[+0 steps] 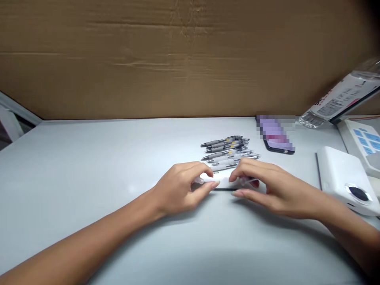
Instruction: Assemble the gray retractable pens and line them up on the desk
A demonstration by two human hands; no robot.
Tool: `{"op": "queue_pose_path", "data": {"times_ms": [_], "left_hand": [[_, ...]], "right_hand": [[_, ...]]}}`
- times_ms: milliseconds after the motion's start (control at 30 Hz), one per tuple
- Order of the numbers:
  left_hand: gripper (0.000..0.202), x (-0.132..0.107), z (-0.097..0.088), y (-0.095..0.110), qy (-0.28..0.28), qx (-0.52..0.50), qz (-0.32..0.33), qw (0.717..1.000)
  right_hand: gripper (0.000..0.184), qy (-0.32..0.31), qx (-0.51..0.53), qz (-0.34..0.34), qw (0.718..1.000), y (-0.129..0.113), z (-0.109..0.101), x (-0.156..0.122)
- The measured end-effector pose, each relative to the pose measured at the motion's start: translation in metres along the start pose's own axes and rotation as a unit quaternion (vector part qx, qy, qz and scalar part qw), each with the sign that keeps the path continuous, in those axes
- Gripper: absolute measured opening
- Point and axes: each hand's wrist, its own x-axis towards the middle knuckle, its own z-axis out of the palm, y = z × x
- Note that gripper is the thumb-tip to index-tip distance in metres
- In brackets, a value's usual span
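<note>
My left hand (181, 188) and my right hand (267, 186) meet at the middle of the white table (89, 178). Both pinch the ends of a pen (225, 184) with a white barrel, lying crosswise between them, with a thin dark part showing below it. My left fingertips close on its left end, my right fingers curl over its right end. Just behind the hands lies a pile of several grey and white pens (227, 152).
A phone (276, 136) lies behind the pens to the right. A white box-shaped device (341, 176) sits at the right edge, with a plastic bottle (338, 99) lying behind it. A cardboard wall (178, 55) closes off the back of the table.
</note>
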Motion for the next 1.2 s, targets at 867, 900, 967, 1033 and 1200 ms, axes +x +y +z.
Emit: {"op": "queue_pose_path", "data": {"times_ms": [867,900,967,1033,1200], "left_hand": [[0.036,0.001,-0.007,0.012,0.147,-0.17,-0.115,0.968],[0.04,0.001,-0.007,0.012,0.124,-0.228,-0.128,0.957],[0.045,0.001,-0.006,0.014,0.093,-0.314,-0.146,0.933],[0.039,0.001,-0.003,0.016,0.097,-0.341,-0.172,0.919],[0.012,0.002,0.0,0.023,0.111,-0.3,-0.175,0.931]], "right_hand": [[0.01,-0.004,-0.005,0.023,1.0,0.004,0.004,0.003],[0.011,0.011,0.016,0.023,1.0,0.003,0.006,0.005],[0.014,0.03,0.061,0.033,0.997,0.002,0.011,0.009],[0.016,0.042,0.103,0.046,0.993,-0.001,0.015,0.012],[0.017,0.032,0.172,0.057,0.983,-0.007,0.02,0.013]]}}
